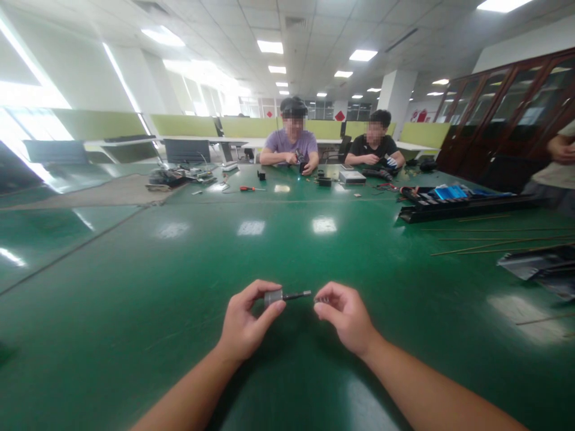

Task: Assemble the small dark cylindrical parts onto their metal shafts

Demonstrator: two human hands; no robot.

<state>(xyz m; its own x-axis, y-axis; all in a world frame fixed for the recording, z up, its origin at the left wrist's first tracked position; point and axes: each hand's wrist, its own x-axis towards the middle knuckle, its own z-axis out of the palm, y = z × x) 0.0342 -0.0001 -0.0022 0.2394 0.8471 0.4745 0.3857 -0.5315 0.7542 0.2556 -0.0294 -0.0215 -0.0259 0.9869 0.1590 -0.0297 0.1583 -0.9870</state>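
Green counter [197,257] spreads across the scene from left to right. On its far left, a heap of electronic parts [168,175] lies on the surface, with a dark chair [186,151] behind it. To the right of the heap, a screwdriver [251,189] with a red handle lies flat on the far part of the counter.

On the near side, left of the middle, the left hand [246,320] pinches a grey cylinder [272,297] between thumb and fingers. From its right end a thin dark shaft [296,295] with a pale tip points right. Farther off, a person in a purple shirt [291,140] holds a dark object.

Just right of the shaft's tip, apart from it, a small spring-like metal coil [321,300] sits in the right hand [348,314], pinched between thumb and curled fingers. Beyond, a white box [353,177] stands on the far side, near a second person in a black shirt [366,145] wearing a white glove [392,161].

Farther right come a long black tray [449,211] with a blue packet [451,191] by it, several thin rods [485,243], and a brown cabinet [507,102] behind.
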